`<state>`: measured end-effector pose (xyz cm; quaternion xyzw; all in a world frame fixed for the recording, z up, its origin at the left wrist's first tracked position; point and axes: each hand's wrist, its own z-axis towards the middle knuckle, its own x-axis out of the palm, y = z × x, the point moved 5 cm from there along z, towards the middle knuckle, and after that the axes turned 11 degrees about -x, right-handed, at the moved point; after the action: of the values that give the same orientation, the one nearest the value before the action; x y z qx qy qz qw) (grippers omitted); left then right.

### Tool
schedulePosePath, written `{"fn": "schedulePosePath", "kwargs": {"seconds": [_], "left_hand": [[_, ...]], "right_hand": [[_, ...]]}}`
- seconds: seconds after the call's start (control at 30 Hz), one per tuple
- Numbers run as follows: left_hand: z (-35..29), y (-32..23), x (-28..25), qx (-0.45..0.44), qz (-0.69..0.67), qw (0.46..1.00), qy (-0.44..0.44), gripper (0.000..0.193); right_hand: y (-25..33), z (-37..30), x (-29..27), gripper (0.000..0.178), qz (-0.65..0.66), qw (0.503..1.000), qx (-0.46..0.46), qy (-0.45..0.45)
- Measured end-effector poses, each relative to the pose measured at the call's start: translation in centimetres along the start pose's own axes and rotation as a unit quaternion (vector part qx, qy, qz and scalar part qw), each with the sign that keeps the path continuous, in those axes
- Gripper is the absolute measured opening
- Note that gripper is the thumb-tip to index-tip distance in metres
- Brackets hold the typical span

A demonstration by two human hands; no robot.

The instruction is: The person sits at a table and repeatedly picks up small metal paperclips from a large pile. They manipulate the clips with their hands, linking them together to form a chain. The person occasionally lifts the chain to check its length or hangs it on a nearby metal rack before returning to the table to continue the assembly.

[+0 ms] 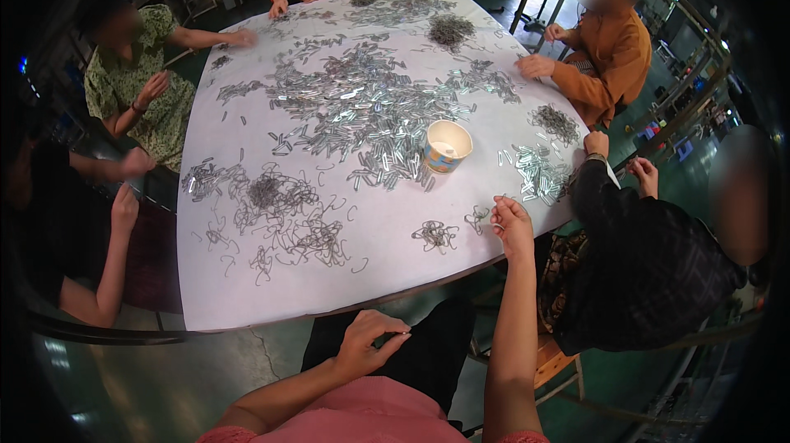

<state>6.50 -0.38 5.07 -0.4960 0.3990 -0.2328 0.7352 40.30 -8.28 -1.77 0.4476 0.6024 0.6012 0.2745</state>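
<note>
The right hand [512, 225] reaches over the near right edge of the table [387, 266], its fingers drawn together in a pinch at a small tangle of wire hooks [478, 217]; whether a hook sits between the fingertips cannot be told. A second small tangle [434, 235] lies just left of it. The left hand [368, 344] rests off the table on the dark lap, fingers curled loosely, pinching nothing visible. The near edge leaves bare white surface between the hands and the larger heap of bent hooks [284, 216] at the near left. A paper cup [447, 146] stands upright right of centre, beside a wide glinting spread of straight metal clips [370, 105]. Other people sit round the table on a green floor, their hands at its far and side edges.
</note>
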Motion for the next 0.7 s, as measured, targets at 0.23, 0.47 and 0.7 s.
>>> {"fn": "schedulePosePath", "kwargs": {"seconds": [0.23,0.47,0.7], "left_hand": [[0.0,0.3,0.2,0.003,0.0,1.0,-0.007,0.014],[0.0,0.1,0.1,0.014,-0.001,1.0,-0.01,0.014],[-0.4,0.5,0.1,0.015,-0.007,1.0,-0.009,0.016]], "right_hand": [[0.6,-1.7,1.9,0.018,-0.093,0.992,-0.078,0.036],[-0.4,-4.6,6.9,0.018,-0.193,0.956,-0.187,0.119],[-2.2,-10.0,13.8,0.014,-0.381,0.863,-0.254,0.214]]}}
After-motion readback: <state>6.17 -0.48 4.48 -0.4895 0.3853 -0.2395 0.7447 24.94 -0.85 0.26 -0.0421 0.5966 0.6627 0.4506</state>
